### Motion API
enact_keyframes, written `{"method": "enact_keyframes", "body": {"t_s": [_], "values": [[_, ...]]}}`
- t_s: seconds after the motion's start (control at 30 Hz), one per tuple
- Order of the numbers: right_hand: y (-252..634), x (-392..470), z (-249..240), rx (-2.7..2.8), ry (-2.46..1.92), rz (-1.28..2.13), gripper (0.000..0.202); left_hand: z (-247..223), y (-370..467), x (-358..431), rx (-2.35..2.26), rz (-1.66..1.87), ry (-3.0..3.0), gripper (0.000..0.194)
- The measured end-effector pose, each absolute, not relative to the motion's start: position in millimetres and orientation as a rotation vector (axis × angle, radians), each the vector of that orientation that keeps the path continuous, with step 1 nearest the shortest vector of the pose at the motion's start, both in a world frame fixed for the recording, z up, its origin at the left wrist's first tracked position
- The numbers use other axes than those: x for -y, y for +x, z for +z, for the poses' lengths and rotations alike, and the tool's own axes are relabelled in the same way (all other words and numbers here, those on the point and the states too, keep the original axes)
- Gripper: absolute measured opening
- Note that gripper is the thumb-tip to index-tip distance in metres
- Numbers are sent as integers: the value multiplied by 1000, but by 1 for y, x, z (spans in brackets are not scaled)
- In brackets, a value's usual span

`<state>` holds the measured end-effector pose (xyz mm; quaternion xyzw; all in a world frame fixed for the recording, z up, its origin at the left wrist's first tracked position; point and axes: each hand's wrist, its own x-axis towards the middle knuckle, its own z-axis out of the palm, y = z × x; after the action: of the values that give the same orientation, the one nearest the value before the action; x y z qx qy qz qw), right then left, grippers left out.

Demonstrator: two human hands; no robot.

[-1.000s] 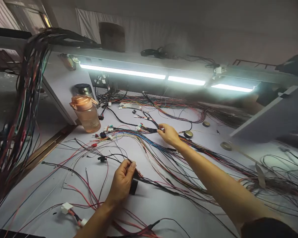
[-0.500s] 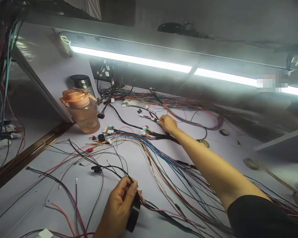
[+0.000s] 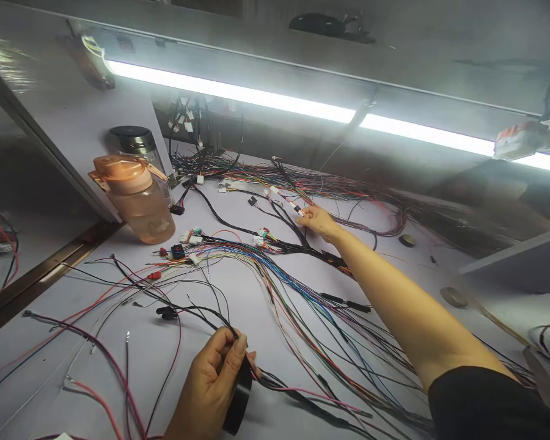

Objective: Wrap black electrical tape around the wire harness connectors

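Near the bottom centre my left hand (image 3: 215,379) is closed around a dark wire bundle (image 3: 279,384) and a roll of black tape (image 3: 239,400). Further back, my right hand (image 3: 317,221) pinches a thin cable (image 3: 288,199) that has a white connector at its tip and black-and-white sections. Below it lies a black-wrapped harness branch (image 3: 297,247) with white connectors (image 3: 259,238). A fan of coloured wires (image 3: 297,287) runs between my hands toward the lower right.
An orange-lidded bottle (image 3: 140,201) and a dark-lidded bottle (image 3: 132,142) stand at the left. Many wires (image 3: 348,183) lie along the back under a lit tube (image 3: 238,93). Tape rolls (image 3: 453,297) rest at the right.
My right hand has lifted the thin cable slightly, and its connector end now points up and back, apart from the black connector. My left hand keeps its hold. The view has shifted a little.
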<state>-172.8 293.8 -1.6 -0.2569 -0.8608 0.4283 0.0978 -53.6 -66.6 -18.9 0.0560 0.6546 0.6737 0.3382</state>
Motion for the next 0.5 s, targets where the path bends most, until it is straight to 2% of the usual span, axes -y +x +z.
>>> {"method": "enact_keyframes", "body": {"t_s": [0.27, 0.5], "values": [[-185, -292, -4, 2692, -874, 987, 26, -19, -54, 67, -1687, 1736, 95, 46], [-169, -293, -20, 2478, -778, 1194, 20, -20, -54, 69, -1713, 1710, 139, 43]]}}
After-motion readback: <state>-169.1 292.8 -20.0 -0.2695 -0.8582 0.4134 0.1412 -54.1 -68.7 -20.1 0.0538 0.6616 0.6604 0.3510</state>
